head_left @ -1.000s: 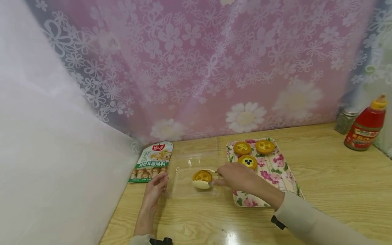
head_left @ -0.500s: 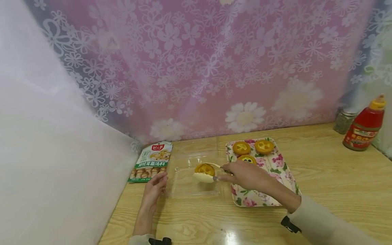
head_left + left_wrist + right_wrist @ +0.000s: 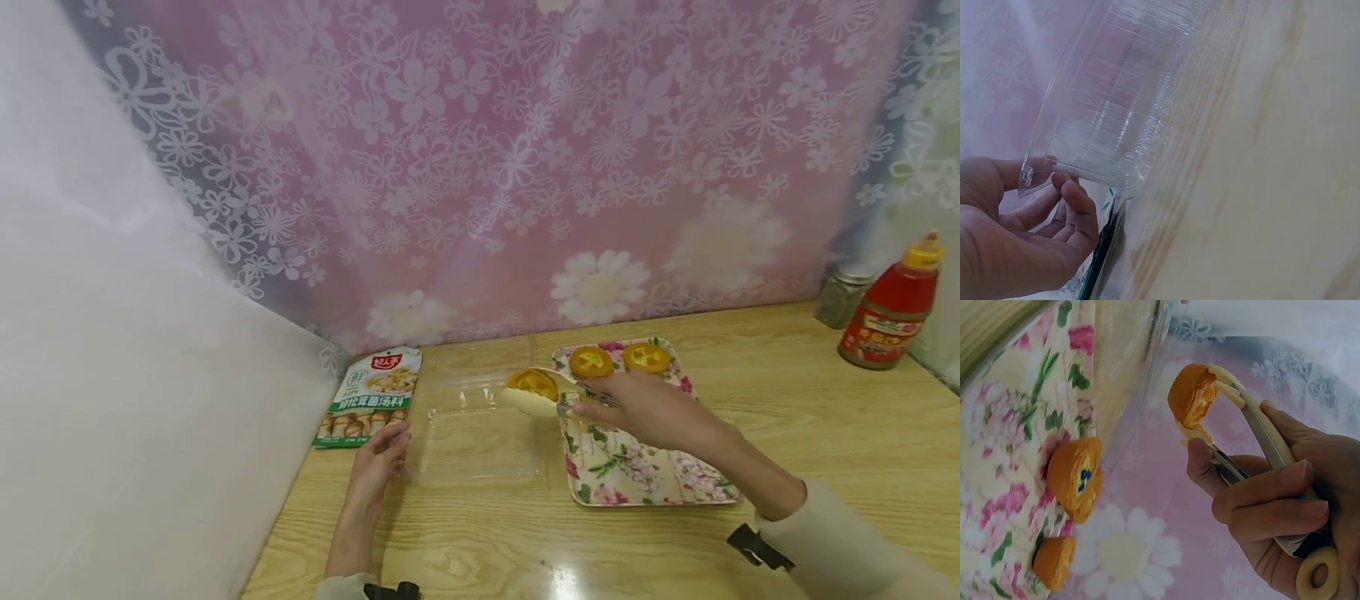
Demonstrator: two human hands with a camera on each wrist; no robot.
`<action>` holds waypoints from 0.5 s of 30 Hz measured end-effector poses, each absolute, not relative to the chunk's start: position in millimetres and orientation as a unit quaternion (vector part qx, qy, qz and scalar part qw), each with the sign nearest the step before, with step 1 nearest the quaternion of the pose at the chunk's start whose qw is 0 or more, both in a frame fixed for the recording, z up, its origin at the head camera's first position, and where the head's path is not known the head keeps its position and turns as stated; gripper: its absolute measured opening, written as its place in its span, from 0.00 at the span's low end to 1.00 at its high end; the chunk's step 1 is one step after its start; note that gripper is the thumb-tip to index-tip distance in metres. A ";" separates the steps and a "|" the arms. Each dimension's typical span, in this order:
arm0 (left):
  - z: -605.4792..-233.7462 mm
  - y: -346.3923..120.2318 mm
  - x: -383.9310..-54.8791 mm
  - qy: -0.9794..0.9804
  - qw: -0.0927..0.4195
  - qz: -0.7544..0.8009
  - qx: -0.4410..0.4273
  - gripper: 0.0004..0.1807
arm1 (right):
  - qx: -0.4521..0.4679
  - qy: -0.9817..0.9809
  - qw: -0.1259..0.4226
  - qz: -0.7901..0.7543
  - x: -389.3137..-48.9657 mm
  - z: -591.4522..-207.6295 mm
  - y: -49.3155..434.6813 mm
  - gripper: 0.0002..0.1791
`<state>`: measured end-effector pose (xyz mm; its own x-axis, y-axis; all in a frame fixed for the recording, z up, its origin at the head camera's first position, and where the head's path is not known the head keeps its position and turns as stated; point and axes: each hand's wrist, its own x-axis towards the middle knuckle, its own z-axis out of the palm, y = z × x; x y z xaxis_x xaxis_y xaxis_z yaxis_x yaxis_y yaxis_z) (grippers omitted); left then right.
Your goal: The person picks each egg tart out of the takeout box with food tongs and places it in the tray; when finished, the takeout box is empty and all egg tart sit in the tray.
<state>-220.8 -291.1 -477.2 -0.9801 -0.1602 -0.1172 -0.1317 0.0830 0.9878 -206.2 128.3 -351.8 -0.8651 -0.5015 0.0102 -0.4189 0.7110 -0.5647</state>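
Observation:
My right hand (image 3: 641,408) grips a pair of tongs (image 3: 1266,434) with pale tips and metal arms. Between the tips is an egg tart (image 3: 1192,394), its golden topping marked with a lighter cross pattern. In the head view the tart hangs between the clear plastic container (image 3: 480,477) and the floral tray (image 3: 611,492). My left hand (image 3: 1041,231) pinches the container's near left corner between thumb and fingers. On the tray sit two cross-patterned tarts (image 3: 591,362) at the back and a tart with blue berries (image 3: 1079,475), which my right hand hides in the head view.
A green and white soup-seasoning pouch (image 3: 369,400) lies left of the container, close to my left hand. At the far right stand a red sauce bottle (image 3: 892,304) and a small glass jar (image 3: 842,298). A flowered curtain (image 3: 480,167) hangs behind the wooden table (image 3: 480,542).
My right hand has lifted the tart in the tongs up out of the container and moved it right and back, towards the tray. My left hand stays at the container's corner.

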 end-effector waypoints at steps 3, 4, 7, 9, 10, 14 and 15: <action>-477.9 -290.7 -221.0 -0.736 0.013 -0.670 0.100 0.23 | -0.241 0.926 0.067 -0.284 -207.0 -349.3 142.0 0.37; -478.3 -290.8 -221.3 -0.736 0.014 -0.669 0.100 0.22 | -0.241 0.927 0.063 -0.280 -207.5 -348.8 147.0 0.37; -479.0 -290.9 -222.5 -0.736 0.015 -0.669 0.102 0.22 | -0.232 0.931 0.058 -0.277 -208.4 -348.2 162.7 0.37; -478.9 -290.9 -222.7 -0.735 0.014 -0.670 0.103 0.22 | -0.229 0.930 0.059 -0.282 -209.2 -349.3 173.2 0.37; -479.1 -290.9 -222.6 -0.737 0.014 -0.668 0.100 0.22 | -0.224 0.929 0.063 -0.287 -209.5 -349.8 178.5 0.37; -478.2 -291.0 -221.4 -0.738 0.013 -0.667 0.097 0.23 | -0.203 0.929 0.080 -0.298 -210.8 -352.7 197.8 0.39; -478.5 -291.4 -221.5 -0.738 0.012 -0.668 0.095 0.23 | -0.195 0.931 0.083 -0.299 -210.9 -353.2 202.3 0.40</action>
<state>-221.5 -291.4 -478.5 -0.9816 -0.1563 -0.1101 -0.1251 0.0899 0.9881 -210.9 202.3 -353.2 -0.9102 -0.4125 -0.0370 -0.3140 0.7454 -0.5880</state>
